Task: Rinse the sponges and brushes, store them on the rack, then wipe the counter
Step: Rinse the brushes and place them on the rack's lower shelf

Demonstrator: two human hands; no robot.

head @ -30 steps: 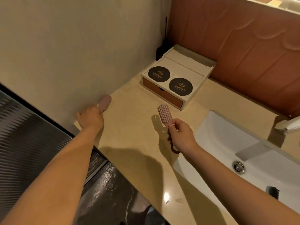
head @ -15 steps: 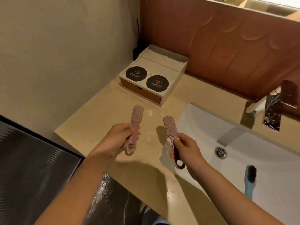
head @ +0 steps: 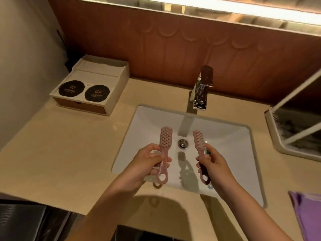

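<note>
My left hand [head: 147,162] grips the handle of a pink brush [head: 164,150], its head pointing up over the white sink [head: 225,136]. My right hand [head: 211,162] holds a second pink brush [head: 199,141] the same way, bristles turned sideways. Both brushes hover above the basin on either side of the drain [head: 182,144], below the faucet [head: 201,91]. A teal brush [head: 208,151] lies in the basin, mostly hidden behind my right hand. No water runs from the faucet.
A white box with two dark round pads [head: 90,87] sits at the counter's back left. A white rack [head: 295,129] stands at the right edge. A purple cloth [head: 307,214] lies at the front right. Beige counter [head: 60,153] surrounds the sink.
My left hand picked the first pink brush off the counter's left end. Both hands carried their brushes right, over the sink basin. The view swung right toward the faucet.
</note>
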